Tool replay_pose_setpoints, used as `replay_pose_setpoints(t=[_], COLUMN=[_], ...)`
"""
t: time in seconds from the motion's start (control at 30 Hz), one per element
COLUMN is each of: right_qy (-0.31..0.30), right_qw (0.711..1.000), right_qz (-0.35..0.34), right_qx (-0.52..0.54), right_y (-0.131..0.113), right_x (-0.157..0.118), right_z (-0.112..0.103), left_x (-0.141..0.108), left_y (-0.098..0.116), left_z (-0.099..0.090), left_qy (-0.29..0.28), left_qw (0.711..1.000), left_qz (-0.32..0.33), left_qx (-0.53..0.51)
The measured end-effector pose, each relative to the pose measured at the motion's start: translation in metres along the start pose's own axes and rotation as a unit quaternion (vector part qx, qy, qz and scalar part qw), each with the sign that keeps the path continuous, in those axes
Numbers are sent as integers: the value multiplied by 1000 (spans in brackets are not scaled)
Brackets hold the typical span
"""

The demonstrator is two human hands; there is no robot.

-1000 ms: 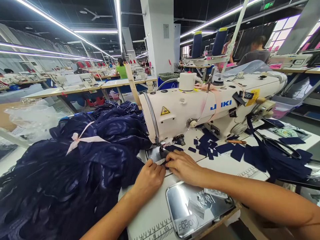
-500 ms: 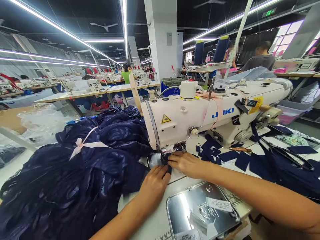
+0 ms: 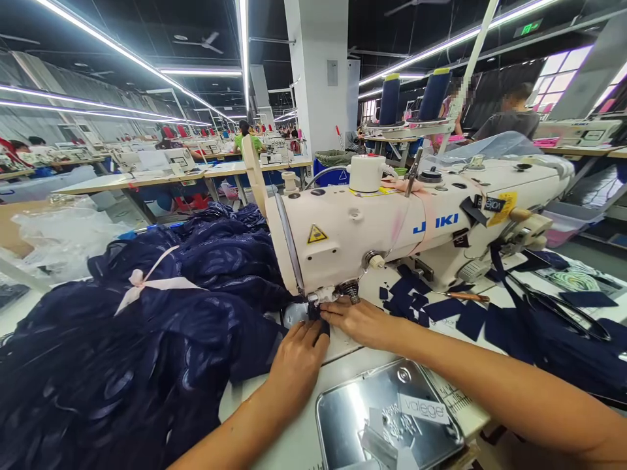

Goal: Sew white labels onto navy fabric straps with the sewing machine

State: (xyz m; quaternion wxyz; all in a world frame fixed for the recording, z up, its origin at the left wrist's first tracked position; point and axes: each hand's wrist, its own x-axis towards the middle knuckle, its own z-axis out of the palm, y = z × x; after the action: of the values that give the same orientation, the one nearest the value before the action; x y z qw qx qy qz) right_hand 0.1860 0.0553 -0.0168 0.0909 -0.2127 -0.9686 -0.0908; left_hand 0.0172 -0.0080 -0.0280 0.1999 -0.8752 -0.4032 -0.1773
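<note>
Both hands are at the needle end of a white sewing machine point(image 3: 337, 215). My left hand point(image 3: 300, 356) presses down on dark navy fabric in front of the presser foot, its fingers close together. Just right of the foot, my right hand point(image 3: 357, 321) has its fingertips on the same navy fabric point(image 3: 319, 324). The needle and the fabric edge under it are too small to make out. Left of the machine lies a large heap of navy garments point(image 3: 196, 313), with a pale ribbon point(image 3: 161, 284) tied on it.
A metal tray point(image 3: 357, 391) with labels is at the front edge. Navy fabric pieces point(image 3: 406, 294), an orange-handled tool point(image 3: 465, 296) and black scissors point(image 3: 573, 313) lie to the right. A person in green point(image 3: 240, 140) sits far back.
The view has shifted slightly, so the machine and heap appear a little further left. Both hands keep about the same place at the presser foot.
</note>
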Motion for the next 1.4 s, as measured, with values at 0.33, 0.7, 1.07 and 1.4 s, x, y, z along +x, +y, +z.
replay_pose_setpoints(t=[0.33,0.7,1.07,1.4], right_qy=[-6,-15,54,22], right_qw=[1000,999,997,992], right_qz=[18,33,35,37], right_qx=[1,-11,50,116], right_y=[-1,3,12,2], right_x=[3,7,7,-4], right_z=[1,1,7,-2], left_x=[6,13,2,-9], left_y=[1,2,2,-57], left_z=[5,4,-1,-16], left_qy=[-12,-13,16,-41], left_qw=[999,998,998,986], left_qz=[-22,-44,-52,-133], left_qx=[27,37,32,-91])
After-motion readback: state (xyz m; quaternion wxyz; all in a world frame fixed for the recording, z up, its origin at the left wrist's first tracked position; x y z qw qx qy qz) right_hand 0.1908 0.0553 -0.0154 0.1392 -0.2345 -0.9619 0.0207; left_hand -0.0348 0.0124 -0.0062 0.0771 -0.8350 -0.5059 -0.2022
